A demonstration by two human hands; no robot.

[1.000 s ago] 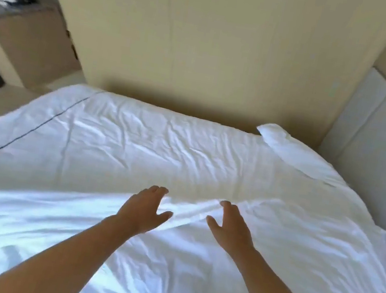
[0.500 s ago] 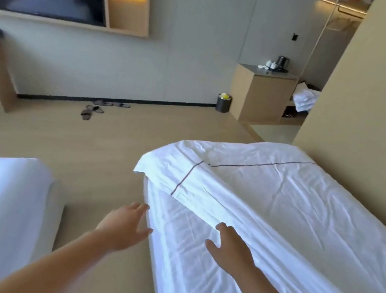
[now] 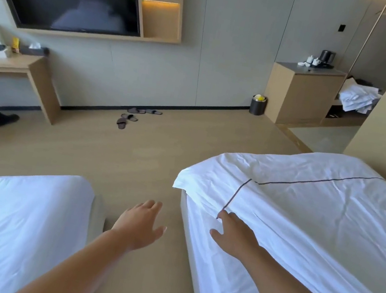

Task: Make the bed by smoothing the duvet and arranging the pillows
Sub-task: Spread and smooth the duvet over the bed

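Duvet (image 3: 315, 218) corner is now reached by right hand (image 3: 235, 235), fingers spread, nothing held. Left hand (image 3: 140, 227) is held open beside duvet. View was swung from bed middle; corner straightening likely next.

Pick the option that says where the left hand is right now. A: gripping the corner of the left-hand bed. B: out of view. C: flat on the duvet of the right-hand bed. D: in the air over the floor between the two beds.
D: the left hand hangs open over the bare floor, touching neither bed, while the right hand rests on the duvet.
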